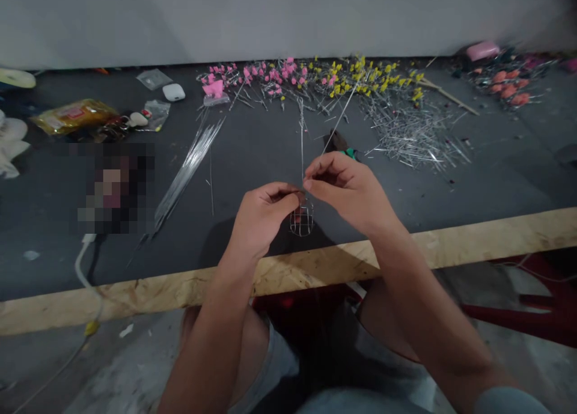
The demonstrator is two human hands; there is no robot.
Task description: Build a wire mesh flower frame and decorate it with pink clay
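My left hand (265, 216) is closed, thumb and fingers pinching a small wire frame (302, 226) with a rounded, grid-like end. A straight wire stem (302, 140) rises from between my hands toward the back of the table and seems to belong to the frame. Just to the right, my right hand (346, 185) pinches a thin, long wire (343, 112) that slants up and to the right. Fingertips of both hands nearly meet at the top of the frame, hiding how the wire and frame join. Behind my right hand lie pliers (336, 142) with green on the handle.
Loose straight wires (192, 167) lie left of my hands. Along the back are pink-tipped wire pieces (274, 74) and yellow-tipped ones (383, 77). A heap of short wires (419, 134) lies right. A white cable (81, 267) crosses the wooden table edge (180, 285).
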